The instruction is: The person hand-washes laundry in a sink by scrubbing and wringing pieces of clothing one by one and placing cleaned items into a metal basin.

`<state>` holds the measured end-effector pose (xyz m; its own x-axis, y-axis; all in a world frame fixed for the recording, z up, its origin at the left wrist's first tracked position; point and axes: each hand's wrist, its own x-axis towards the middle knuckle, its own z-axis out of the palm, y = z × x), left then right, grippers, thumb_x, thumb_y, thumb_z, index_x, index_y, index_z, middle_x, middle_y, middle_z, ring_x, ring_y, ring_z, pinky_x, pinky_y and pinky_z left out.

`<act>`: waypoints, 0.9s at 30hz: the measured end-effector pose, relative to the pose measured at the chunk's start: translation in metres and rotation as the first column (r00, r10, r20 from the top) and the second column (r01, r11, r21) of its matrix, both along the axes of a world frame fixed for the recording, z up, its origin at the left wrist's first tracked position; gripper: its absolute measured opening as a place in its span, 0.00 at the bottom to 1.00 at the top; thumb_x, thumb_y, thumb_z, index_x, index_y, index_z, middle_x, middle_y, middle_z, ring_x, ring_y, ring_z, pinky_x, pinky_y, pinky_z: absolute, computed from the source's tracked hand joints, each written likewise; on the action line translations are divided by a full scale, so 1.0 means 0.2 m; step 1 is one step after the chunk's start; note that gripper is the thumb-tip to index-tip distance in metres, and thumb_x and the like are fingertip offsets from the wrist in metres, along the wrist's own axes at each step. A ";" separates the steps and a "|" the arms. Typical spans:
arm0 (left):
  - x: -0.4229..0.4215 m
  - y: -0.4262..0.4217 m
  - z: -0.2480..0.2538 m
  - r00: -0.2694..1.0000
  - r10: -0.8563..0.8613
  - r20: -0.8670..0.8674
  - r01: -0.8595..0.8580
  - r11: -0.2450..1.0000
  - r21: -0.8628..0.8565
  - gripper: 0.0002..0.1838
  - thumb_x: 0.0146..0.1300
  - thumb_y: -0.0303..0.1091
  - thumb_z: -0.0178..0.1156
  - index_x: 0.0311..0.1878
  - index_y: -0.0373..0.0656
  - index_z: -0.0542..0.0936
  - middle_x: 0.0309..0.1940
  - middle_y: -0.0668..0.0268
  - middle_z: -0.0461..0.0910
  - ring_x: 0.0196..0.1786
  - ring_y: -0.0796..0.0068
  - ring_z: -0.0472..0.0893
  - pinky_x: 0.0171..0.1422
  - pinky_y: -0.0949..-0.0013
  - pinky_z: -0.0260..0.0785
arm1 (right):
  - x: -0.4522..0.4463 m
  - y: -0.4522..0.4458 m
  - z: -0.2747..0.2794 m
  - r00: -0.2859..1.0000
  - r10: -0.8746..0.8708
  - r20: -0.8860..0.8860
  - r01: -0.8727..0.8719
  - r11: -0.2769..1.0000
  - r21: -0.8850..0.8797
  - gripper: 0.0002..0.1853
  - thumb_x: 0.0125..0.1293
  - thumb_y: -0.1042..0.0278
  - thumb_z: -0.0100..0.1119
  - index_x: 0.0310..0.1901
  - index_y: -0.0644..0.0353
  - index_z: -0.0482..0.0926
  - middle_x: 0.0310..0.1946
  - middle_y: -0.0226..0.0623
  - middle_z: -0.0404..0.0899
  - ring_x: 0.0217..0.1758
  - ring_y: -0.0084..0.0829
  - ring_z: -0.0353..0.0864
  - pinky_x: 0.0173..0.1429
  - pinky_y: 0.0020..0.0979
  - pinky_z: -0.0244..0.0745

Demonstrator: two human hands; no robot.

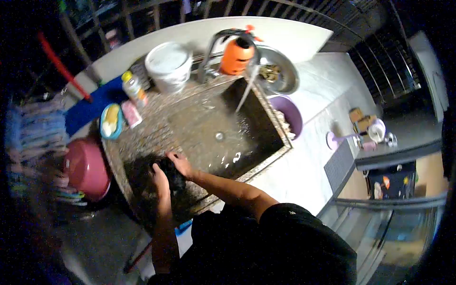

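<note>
A dark, wet-looking bundle of black cloth [175, 179] lies on the sloped left part of the stone sink [190, 124]. My left hand [160, 179] grips its near-left side. On the far-right side, my right hand [181, 166] is closed on the same cloth, close to the left one. Some fingers are hidden in the dark fabric. Water [246, 90] runs from the curved tap [214, 42] into the basin, where the round drain [219, 136] shows.
A white bucket [168, 66], yellow-capped bottle [134, 89], blue soap dish [110, 122] and pink packet [131, 114] stand along the rim. Orange sprayer [236, 58], metal bowl [288, 76] and purple basin [290, 114] are right. A pink basin [88, 168] leans left.
</note>
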<state>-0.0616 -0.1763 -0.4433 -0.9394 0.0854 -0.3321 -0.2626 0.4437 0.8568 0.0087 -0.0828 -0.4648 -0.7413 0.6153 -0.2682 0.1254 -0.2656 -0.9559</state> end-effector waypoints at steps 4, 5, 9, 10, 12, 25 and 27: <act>0.24 0.26 0.42 0.846 -0.398 -0.355 0.497 0.830 0.255 0.15 0.64 0.31 0.52 0.52 0.38 0.76 0.48 0.56 0.80 0.53 0.54 0.78 0.63 0.58 0.68 | 0.42 0.16 0.50 0.974 0.084 -0.211 -0.221 0.573 -0.789 0.32 0.69 0.35 0.58 0.69 0.41 0.72 0.62 0.26 0.78 0.58 0.28 0.80 0.61 0.35 0.78; 0.32 0.34 0.52 0.749 -0.472 -0.465 0.602 0.778 0.181 0.16 0.59 0.27 0.53 0.52 0.40 0.76 0.47 0.56 0.80 0.52 0.51 0.79 0.62 0.56 0.69 | 0.54 0.18 0.38 0.959 -0.021 -0.283 -0.197 0.666 -0.719 0.30 0.71 0.40 0.59 0.69 0.44 0.73 0.60 0.29 0.80 0.57 0.30 0.81 0.61 0.37 0.79; 0.75 0.64 0.97 0.419 -0.709 -0.567 0.776 0.604 -0.182 0.25 0.51 0.31 0.64 0.55 0.45 0.74 0.51 0.53 0.75 0.57 0.46 0.74 0.60 0.48 0.67 | 0.98 0.41 0.47 0.905 -0.308 -0.293 -0.083 0.548 -0.832 0.19 0.75 0.48 0.54 0.58 0.49 0.79 0.49 0.33 0.85 0.48 0.33 0.85 0.57 0.40 0.83; 0.85 0.73 1.00 0.378 -0.718 -0.584 0.830 0.543 -0.131 0.27 0.50 0.32 0.65 0.56 0.47 0.74 0.54 0.54 0.73 0.60 0.46 0.72 0.64 0.46 0.64 | 1.06 0.45 0.63 0.884 -0.405 -0.234 0.058 0.592 -0.804 0.19 0.76 0.48 0.53 0.57 0.51 0.80 0.50 0.34 0.85 0.47 0.32 0.85 0.56 0.40 0.83; 1.00 0.95 1.03 0.259 -0.700 -0.665 0.875 0.461 -0.145 0.29 0.50 0.32 0.67 0.59 0.47 0.73 0.57 0.55 0.71 0.62 0.47 0.70 0.68 0.45 0.60 | 1.24 0.66 0.48 0.784 -0.513 -0.348 -0.094 0.456 -0.885 0.24 0.77 0.45 0.48 0.64 0.53 0.77 0.55 0.38 0.84 0.52 0.37 0.85 0.60 0.41 0.81; 1.43 1.95 0.77 0.237 -0.737 -0.633 0.888 0.429 -0.167 0.25 0.62 0.27 0.63 0.64 0.43 0.73 0.67 0.49 0.65 0.70 0.45 0.67 0.73 0.50 0.61 | 1.64 2.68 0.73 0.607 -0.720 -0.335 0.485 0.670 -0.562 0.35 0.71 0.39 0.56 0.70 0.57 0.71 0.69 0.39 0.73 0.69 0.39 0.73 0.74 0.45 0.68; 1.46 1.94 0.61 0.212 -0.790 -0.575 0.894 0.394 -0.211 0.22 0.63 0.28 0.63 0.61 0.42 0.75 0.65 0.49 0.66 0.68 0.44 0.68 0.71 0.48 0.63 | 1.69 3.00 0.50 0.782 -0.605 -0.149 0.479 0.737 -0.476 0.40 0.72 0.33 0.52 0.72 0.59 0.68 0.71 0.45 0.69 0.72 0.44 0.69 0.77 0.44 0.61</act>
<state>0.2306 0.2123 -0.3215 -0.2538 0.9317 0.2600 0.6785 -0.0201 0.7344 0.3475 0.5175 -0.3654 -0.3917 0.8214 -0.4146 -0.4100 -0.5592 -0.7206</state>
